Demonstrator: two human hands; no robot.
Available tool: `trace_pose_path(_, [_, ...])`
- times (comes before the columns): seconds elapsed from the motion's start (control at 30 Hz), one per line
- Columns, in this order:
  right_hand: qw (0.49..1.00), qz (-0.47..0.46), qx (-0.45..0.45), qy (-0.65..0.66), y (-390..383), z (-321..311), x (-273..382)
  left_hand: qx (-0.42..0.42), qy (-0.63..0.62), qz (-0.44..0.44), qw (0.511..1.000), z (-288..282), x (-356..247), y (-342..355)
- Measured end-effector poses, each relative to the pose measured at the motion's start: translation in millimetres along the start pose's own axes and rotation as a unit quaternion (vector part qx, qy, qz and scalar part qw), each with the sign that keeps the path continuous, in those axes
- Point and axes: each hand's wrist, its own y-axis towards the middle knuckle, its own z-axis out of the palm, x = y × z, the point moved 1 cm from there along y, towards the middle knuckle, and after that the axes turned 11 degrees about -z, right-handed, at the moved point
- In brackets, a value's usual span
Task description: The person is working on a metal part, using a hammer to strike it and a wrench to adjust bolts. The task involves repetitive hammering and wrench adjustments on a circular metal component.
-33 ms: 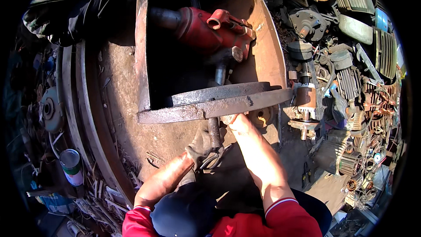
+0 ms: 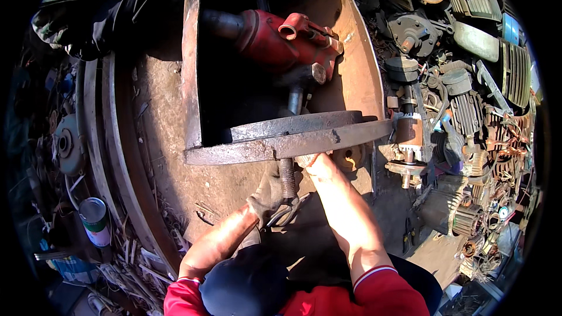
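A thick, rusty metal plate with a rounded edge lies across the near end of a box-like metal frame. Below the plate a threaded rod sticks out toward me. My left hand, in a worn work glove, is close against the rod's left side; its fingers are mostly in shadow. My right hand, also gloved, reaches up under the plate's edge, right of the rod, and the plate hides its fingers. Dark curved loops hang below the rod. Inside the frame lies a red bottle jack.
Long steel beams run along the left, with a paint can beyond them. Motor housings, rotors and other scrap parts crowd the right. A rusty round part lies behind my right wrist.
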Motion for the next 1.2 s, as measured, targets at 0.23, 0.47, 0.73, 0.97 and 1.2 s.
trace_pose_path(0.23, [1.0,-0.011,0.015,0.002,6,7,4,-0.034,-0.027,-0.047,0.998,-2,-26,-12])
trace_pose_path(0.47, [0.999,-0.029,0.019,0.025,11,8,14,-0.016,-0.009,0.027,0.999,3,-21,-8])
trace_pose_path(0.73, [0.982,-0.09,0.164,-0.023,-70,-26,49,0.115,0.104,-0.09,0.984,13,12,-44])
trace_pose_path(0.97, [0.767,-0.07,0.288,-0.57,-166,-155,76,0.116,0.387,-0.094,0.91,-65,129,-33])
trace_pose_path(1.2, [0.643,-0.051,0.238,-0.726,-196,-305,-36,-0.046,0.724,0.016,0.688,-50,104,-34])
